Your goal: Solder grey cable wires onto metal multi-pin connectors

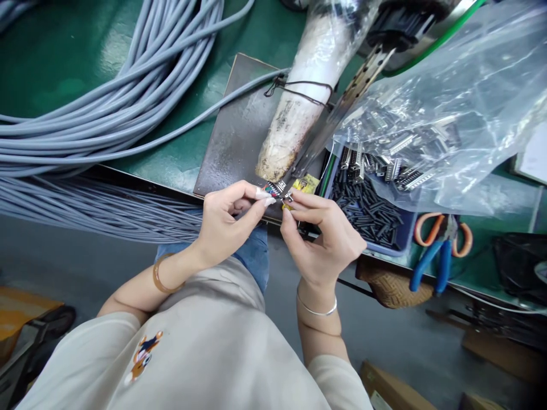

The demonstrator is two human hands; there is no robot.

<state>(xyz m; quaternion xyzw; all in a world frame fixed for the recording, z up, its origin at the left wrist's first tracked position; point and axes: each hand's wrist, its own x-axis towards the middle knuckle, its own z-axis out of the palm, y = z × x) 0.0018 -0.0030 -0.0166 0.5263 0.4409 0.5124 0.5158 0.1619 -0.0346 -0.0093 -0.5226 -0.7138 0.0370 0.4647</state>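
Note:
My left hand [231, 219] is closed, pinching thin coloured wires [269, 190] between thumb and forefinger, whose tips have white coverings. My right hand [322, 233] is closed too, its fingertips meeting the left ones beside a small silver connector [281, 186]. What exactly the right fingers pinch is too small to make out. Just above both hands, a slim metal soldering iron [318, 134] slants down to the connector. Beside it hangs a white, plastic-wrapped tube [294, 108] with a scorched lower end and a dark wire tied round it.
Coiled grey cable [171, 74] covers the left of the green bench. A dark board [239, 131] lies under the tube. At right are a blue bin [404, 245] of black sleeves, a plastic bag [478, 114] of metal connectors, and pliers [444, 245]. Cardboard boxes [393, 387] stand below.

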